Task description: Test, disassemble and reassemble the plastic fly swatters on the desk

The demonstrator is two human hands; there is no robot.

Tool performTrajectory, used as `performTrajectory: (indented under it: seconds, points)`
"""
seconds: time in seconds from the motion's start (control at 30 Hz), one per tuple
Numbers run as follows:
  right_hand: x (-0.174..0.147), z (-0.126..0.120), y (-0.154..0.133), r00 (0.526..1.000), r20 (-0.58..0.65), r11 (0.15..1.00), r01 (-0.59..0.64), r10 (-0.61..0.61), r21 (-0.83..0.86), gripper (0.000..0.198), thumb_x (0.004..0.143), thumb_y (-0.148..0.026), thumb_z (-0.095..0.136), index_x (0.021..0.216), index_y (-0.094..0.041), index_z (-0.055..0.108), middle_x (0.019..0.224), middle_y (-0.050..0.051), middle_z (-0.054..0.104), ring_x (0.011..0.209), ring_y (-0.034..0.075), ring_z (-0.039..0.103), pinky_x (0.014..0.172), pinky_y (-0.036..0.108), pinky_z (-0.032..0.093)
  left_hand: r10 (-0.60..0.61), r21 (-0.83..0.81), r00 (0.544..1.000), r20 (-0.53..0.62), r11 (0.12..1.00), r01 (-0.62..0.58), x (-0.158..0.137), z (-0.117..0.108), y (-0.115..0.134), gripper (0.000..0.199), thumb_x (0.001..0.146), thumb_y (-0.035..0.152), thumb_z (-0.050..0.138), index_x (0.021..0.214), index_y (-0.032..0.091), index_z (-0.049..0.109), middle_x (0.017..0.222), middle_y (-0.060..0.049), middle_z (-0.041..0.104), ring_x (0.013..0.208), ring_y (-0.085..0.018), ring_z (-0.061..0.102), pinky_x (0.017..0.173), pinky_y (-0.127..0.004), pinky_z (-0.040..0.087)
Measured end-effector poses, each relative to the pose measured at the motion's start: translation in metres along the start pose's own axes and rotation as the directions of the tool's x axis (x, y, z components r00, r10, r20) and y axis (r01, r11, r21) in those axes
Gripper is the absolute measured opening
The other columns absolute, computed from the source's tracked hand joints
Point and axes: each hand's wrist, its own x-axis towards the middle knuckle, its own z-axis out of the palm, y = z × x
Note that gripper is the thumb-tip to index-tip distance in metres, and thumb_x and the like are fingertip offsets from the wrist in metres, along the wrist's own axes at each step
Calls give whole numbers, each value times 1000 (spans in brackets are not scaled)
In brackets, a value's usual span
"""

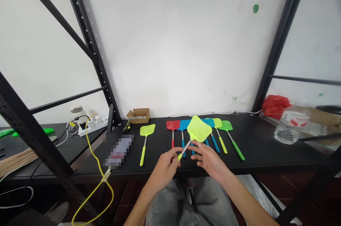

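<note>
At twelve o'clock, past your hands, stands a big white wall. At its foot runs a long black table. Take the held swatter as the middle of the clock. Behind it on the table lie a red swatter at ten, blue swatters between ten and two, a yellow swatter at two and a green swatter at three. Some blue ones are partly hidden, so I can't count them. Far out at three sits a clear bottle.

The swatter you hold is yellow-green with a silver stick. It is up in front of you, head tipped toward one o'clock, hiding part of the row. A lone swatter of like color lies at nine.

Your right hand, at five, has its fingers spread by the stick, just under the head; I can't tell if they touch it. Your left hand, near eight, pinches the top of the handle. A brown box sits between nine and ten, with a small black and yellow tool near it.

My guess is that your step now is handling this one swatter. The next move seems to call for a snug left pinch and soft right fingers on the stick, not the holey head.
</note>
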Motion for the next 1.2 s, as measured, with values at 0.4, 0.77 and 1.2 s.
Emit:
performTrajectory:
  seconds: [0.4, 0.77, 1.2]
  points:
    - [0, 7, 12, 995, 84, 996, 55, -49, -63, 32, 83, -43, 69, 104, -20, 71, 102, 8, 69, 68, 10, 64, 46, 16, 43, -12, 154, 1000, 6, 988, 10, -1, 16, 7, 36, 93, 48, 42, 75, 20, 55, 56, 3, 57, 54, -13, 51, 54, -23, 33]
    - [0, 11, 20, 992, 88, 981, 104, -90, -162, 32, 78, -44, 73, 93, -15, 73, 72, 2, 62, 60, 9, 56, 48, 18, 40, 16, 194, 1000, -13, 981, -13, -3, 23, 11, 39, 95, 48, 39, 72, 20, 53, 49, 4, 54, 49, -13, 50, 56, -23, 34]
    - [-5, 19, 21, 988, 57, 969, 155, -147, -191, 35, 73, -47, 76, 84, -14, 72, 65, 3, 63, 56, 12, 56, 48, 21, 42, 29, 188, 999, -29, 982, -22, -3, 26, 18, 45, 96, 41, 35, 64, 18, 56, 55, 1, 53, 54, -14, 48, 54, -24, 29]
